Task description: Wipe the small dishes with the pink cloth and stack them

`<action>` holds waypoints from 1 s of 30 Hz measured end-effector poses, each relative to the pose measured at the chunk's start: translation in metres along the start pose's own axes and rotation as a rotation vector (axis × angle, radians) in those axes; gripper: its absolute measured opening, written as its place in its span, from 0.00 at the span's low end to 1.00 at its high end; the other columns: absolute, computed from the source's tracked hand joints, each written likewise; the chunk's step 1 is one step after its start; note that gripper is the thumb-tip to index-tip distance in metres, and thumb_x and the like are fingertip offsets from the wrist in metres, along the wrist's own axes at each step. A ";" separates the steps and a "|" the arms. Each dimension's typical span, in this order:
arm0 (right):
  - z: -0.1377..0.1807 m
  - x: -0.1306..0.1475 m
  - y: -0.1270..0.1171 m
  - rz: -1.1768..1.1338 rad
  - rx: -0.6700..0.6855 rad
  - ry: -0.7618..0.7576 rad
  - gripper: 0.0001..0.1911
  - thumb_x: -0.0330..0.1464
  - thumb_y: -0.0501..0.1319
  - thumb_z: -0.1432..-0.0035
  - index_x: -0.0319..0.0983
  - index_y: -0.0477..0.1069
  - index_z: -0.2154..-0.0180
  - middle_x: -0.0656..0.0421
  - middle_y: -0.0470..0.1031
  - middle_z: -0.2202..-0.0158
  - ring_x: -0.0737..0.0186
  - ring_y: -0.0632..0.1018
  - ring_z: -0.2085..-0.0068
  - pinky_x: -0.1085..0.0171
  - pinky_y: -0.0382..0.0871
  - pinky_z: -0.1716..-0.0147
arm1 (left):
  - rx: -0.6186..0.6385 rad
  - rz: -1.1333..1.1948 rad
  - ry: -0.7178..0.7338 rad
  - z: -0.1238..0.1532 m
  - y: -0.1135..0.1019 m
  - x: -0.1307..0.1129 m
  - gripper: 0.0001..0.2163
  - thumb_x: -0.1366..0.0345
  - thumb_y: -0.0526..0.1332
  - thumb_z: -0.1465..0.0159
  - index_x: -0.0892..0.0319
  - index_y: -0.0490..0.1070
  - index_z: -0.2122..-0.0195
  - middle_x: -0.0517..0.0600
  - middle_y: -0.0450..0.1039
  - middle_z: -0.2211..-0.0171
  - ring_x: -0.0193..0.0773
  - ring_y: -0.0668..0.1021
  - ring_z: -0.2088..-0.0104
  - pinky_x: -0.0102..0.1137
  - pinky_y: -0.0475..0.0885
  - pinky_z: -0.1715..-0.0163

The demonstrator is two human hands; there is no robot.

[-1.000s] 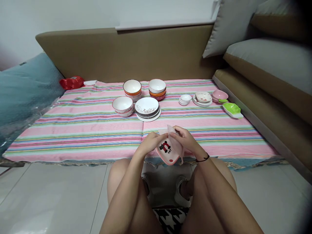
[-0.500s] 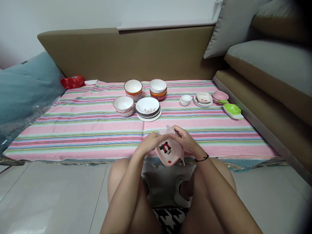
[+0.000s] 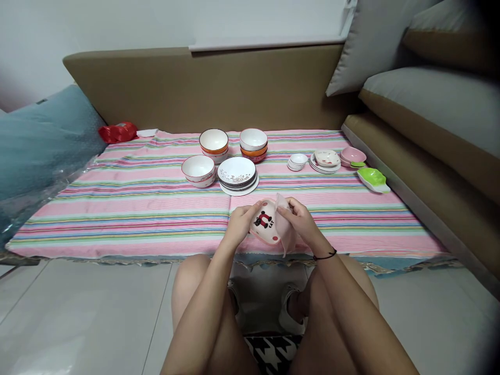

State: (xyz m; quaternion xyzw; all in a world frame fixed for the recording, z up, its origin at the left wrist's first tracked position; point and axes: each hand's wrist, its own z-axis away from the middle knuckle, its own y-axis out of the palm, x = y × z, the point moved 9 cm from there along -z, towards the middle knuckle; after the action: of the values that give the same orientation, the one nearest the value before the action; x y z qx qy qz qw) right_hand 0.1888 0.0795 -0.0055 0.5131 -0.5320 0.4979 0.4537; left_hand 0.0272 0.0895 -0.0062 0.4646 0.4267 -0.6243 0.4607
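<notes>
A small pink dish (image 3: 264, 225) with a black cat picture sits between my two hands over the near edge of the striped cloth (image 3: 136, 208). My left hand (image 3: 241, 223) grips the dish's left rim with curled fingers. My right hand (image 3: 299, 223) presses a pale pink cloth (image 3: 284, 229) against the dish's right side, fingers closed round it. A black band circles my right wrist.
Further back on the striped cloth stand stacked bowls (image 3: 213, 143), more bowls (image 3: 253, 144), a single bowl (image 3: 198, 170), stacked plates (image 3: 236, 175), small saucers (image 3: 297, 160), small plates (image 3: 326, 159), a pink dish (image 3: 353, 154) and a green dish (image 3: 373, 178). Sofa cushions (image 3: 429, 104) lie right, a red bag (image 3: 117, 132) back left.
Both hands have lifted the cat dish up and away from me, over the cloth's edge. The dish has turned, and the pale cloth now hangs at its right side.
</notes>
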 end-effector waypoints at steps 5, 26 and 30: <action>0.001 -0.003 -0.006 -0.056 -0.083 0.040 0.12 0.43 0.62 0.47 0.42 0.67 0.69 0.63 0.67 0.71 0.63 0.68 0.69 0.66 0.60 0.70 | -0.073 0.080 0.012 0.000 -0.004 -0.002 0.24 0.43 0.58 0.44 0.63 0.72 0.76 0.50 0.72 0.79 0.35 0.71 0.78 0.28 0.62 0.77; 0.009 -0.026 0.003 -0.340 -0.155 0.182 0.15 0.43 0.68 0.55 0.42 0.71 0.67 0.60 0.73 0.68 0.61 0.73 0.67 0.64 0.67 0.68 | -0.284 0.065 0.175 -0.002 -0.013 -0.005 0.22 0.48 0.49 0.36 0.59 0.72 0.54 0.53 0.75 0.60 0.44 0.74 0.56 0.34 0.67 0.57; 0.010 -0.030 0.007 -0.304 -0.152 0.194 0.16 0.44 0.68 0.55 0.42 0.70 0.68 0.60 0.73 0.69 0.62 0.72 0.68 0.65 0.67 0.70 | -0.318 0.087 0.207 -0.004 -0.017 -0.005 0.23 0.48 0.48 0.35 0.60 0.70 0.52 0.54 0.74 0.58 0.43 0.74 0.55 0.33 0.67 0.55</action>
State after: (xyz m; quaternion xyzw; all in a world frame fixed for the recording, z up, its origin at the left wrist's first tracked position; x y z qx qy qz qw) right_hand 0.1839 0.0722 -0.0365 0.5015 -0.4382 0.4293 0.6101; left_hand 0.0125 0.0974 -0.0002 0.4656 0.5446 -0.4774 0.5086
